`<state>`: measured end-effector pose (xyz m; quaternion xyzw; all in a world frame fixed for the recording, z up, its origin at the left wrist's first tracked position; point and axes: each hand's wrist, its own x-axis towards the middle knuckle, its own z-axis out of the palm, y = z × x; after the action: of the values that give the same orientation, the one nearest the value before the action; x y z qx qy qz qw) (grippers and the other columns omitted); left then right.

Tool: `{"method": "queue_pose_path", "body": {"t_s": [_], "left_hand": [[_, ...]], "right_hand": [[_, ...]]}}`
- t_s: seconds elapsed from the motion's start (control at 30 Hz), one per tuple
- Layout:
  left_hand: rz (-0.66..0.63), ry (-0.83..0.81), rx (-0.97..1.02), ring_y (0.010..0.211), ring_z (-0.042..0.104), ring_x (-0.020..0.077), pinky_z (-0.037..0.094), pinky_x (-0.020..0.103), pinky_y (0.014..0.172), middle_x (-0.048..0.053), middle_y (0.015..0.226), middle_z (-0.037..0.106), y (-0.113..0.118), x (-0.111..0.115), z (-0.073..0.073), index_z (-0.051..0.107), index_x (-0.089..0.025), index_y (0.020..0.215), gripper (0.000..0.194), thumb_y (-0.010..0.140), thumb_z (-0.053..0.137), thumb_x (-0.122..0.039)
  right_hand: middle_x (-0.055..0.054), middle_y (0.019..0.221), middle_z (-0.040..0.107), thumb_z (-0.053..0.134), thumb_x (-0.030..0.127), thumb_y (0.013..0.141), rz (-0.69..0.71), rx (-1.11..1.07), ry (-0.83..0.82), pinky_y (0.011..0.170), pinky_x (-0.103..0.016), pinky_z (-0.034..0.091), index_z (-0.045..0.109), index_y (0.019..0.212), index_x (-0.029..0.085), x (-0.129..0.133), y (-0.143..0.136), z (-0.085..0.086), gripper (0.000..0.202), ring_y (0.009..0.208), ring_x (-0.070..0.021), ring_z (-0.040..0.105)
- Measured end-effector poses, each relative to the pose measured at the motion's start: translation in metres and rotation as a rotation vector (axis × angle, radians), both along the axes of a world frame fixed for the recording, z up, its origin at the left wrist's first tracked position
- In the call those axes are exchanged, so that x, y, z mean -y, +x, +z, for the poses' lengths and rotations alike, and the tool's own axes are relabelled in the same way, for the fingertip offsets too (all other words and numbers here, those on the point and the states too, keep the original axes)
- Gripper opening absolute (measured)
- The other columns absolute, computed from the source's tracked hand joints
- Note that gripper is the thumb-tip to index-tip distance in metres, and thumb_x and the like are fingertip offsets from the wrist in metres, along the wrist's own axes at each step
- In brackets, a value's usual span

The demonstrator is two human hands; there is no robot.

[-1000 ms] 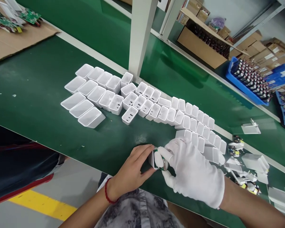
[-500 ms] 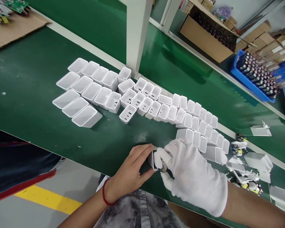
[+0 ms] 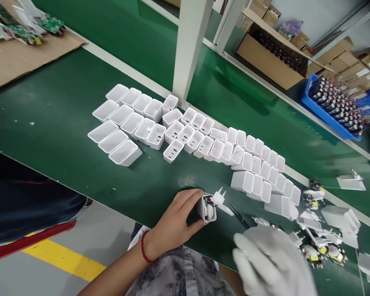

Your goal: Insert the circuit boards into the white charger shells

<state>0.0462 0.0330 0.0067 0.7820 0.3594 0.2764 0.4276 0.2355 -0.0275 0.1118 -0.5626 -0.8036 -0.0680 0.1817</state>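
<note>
A: Where's the box?
B: White box (image 3: 200, 209) is in the left hand (image 3: 175, 216), close to the near edge of the surface (image 3: 160, 181). Resting or lifted, can't tell.

A: Fingers?
B: Left bare, grasping the box from both sides. Right hand (image 3: 271, 263) gloved, blurred, over the near edge, well apart from the box. Can't tell if it's holding anything.

A: Step?
B: My read: mid-fitting. Wires (image 3: 207, 202) sit in the mouth; plug (image 3: 218, 199) lies outside at its right side, looks not seated.

A: Next move calls for?
B: Probably a steady left grip, right fingers back on the plug, plate squared to the mouth, wires clear of the rim.

A: Pointing?
B: Box mouth faces right and up, closed end into the left palm, so the long axis seems to run palm to mouth. Plug pins aim at the far edge, slightly right; its plate's long axis goes roughly along the near edge.

A: Nearby?
B: Dark stick (image 3: 240, 217) just past the plug; rows of white boxes (image 3: 186, 132) toward the far edge.
</note>
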Motion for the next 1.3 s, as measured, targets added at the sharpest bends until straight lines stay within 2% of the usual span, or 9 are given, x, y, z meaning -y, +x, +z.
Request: {"method": "queue_pose_path", "body": {"t_s": [0.07, 0.17, 0.3, 0.47, 0.67, 0.77, 0.93, 1.13, 1.3], "left_hand": [[0.014, 0.019, -0.007, 0.123, 0.054, 0.027, 0.05, 0.042, 0.104, 0.013, 0.132, 0.056, 0.002, 0.001, 0.0, 0.036, -0.024, 0.14, 0.059, 0.09, 0.065, -0.032], [0.016, 0.064, -0.03, 0.12, 0.055, 0.028, 0.049, 0.045, 0.103, 0.013, 0.129, 0.057, 0.004, 0.003, 0.0, 0.039, -0.023, 0.137, 0.058, 0.088, 0.068, -0.03], [-0.024, 0.099, -0.071, 0.125, 0.052, 0.0288, 0.048, 0.047, 0.105, 0.013, 0.136, 0.055, 0.0, 0.004, 0.001, 0.035, -0.024, 0.142, 0.062, 0.088, 0.066, -0.025], [-0.088, 0.089, -0.121, 0.133, 0.047, 0.0287, 0.047, 0.046, 0.109, 0.013, 0.145, 0.048, -0.007, 0.006, 0.006, 0.028, -0.024, 0.149, 0.071, 0.086, 0.06, -0.013], [-0.077, 0.091, -0.119, 0.131, 0.051, 0.0279, 0.049, 0.046, 0.108, 0.011, 0.143, 0.051, -0.011, 0.016, 0.005, 0.03, -0.026, 0.148, 0.064, 0.092, 0.059, -0.024], [-0.023, 0.071, -0.125, 0.133, 0.051, 0.0262, 0.049, 0.044, 0.109, 0.01, 0.144, 0.052, -0.016, 0.019, -0.001, 0.03, -0.026, 0.149, 0.057, 0.096, 0.053, -0.029], [0.115, -0.006, -0.058, 0.13, 0.055, 0.0235, 0.052, 0.038, 0.106, 0.01, 0.139, 0.057, -0.022, 0.019, -0.007, 0.043, -0.025, 0.141, 0.044, 0.098, 0.049, -0.032], [0.142, 0.058, -0.036, 0.125, 0.059, 0.0239, 0.054, 0.039, 0.104, 0.01, 0.134, 0.062, -0.019, 0.016, -0.004, 0.048, -0.023, 0.139, 0.043, 0.097, 0.051, -0.03], [0.16, 0.044, -0.008, 0.124, 0.06, 0.024, 0.053, 0.04, 0.104, 0.01, 0.133, 0.063, -0.018, 0.016, -0.006, 0.048, -0.023, 0.138, 0.042, 0.097, 0.051, -0.028]], "right_hand": [[-0.013, 0.096, 0.068, 0.051, 0.03, 0.096, -0.048, 0.072, -0.085, 0.065, -0.04, 0.052, 0.059, 0.115, 0.017, 0.022, -0.001, -0.026, 0.025, 0.081, -0.0278, 0.064], [-0.023, 0.126, 0.059, 0.05, 0.03, 0.097, -0.081, 0.076, -0.088, 0.07, -0.04, 0.057, 0.045, 0.138, 0.011, 0.034, -0.009, -0.068, 0.046, 0.104, -0.0328, 0.063], [-0.022, 0.123, 0.061, 0.043, 0.027, 0.099, -0.082, 0.054, 0.03, 0.067, -0.037, 0.059, 0.024, 0.153, 0.01, 0.026, -0.018, -0.099, 0.059, 0.102, -0.0305, 0.065], [-0.021, 0.117, 0.064, 0.047, 0.03, 0.099, -0.142, 0.018, 0.111, 0.062, -0.035, 0.058, 0.03, 0.15, 0.014, 0.017, -0.025, -0.101, 0.056, 0.093, -0.0293, 0.068], [-0.021, 0.108, 0.067, 0.049, 0.015, 0.096, -0.071, 0.111, 0.143, 0.057, -0.032, 0.056, 0.044, 0.139, 0.014, 0.003, -0.017, -0.113, 0.043, 0.08, -0.0264, 0.07], [-0.02, 0.11, 0.068, 0.049, 0.015, 0.097, 0.002, 0.09, 0.151, 0.063, -0.033, 0.058, 0.04, 0.143, 0.015, 0.004, -0.011, -0.099, 0.047, 0.086, -0.0267, 0.07], [-0.015, 0.125, 0.065, 0.064, 0.017, 0.09, -0.144, -0.012, 0.242, 0.072, -0.032, 0.06, 0.036, 0.151, 0.022, 0.019, -0.006, -0.071, 0.067, 0.096, -0.0269, 0.07], [-0.015, 0.139, 0.056, 0.045, 0.01, 0.097, -0.043, -0.102, -0.019, 0.089, -0.04, 0.061, 0.019, 0.157, 0.021, 0.012, -0.009, -0.093, 0.066, 0.123, -0.03, 0.06], [-0.011, 0.15, 0.045, 0.043, 0.007, 0.095, -0.123, -0.265, -0.059, 0.091, -0.046, 0.061, 0.026, 0.154, 0.029, 0.021, -0.009, -0.081, 0.065, 0.128, -0.0326, 0.055]]}}
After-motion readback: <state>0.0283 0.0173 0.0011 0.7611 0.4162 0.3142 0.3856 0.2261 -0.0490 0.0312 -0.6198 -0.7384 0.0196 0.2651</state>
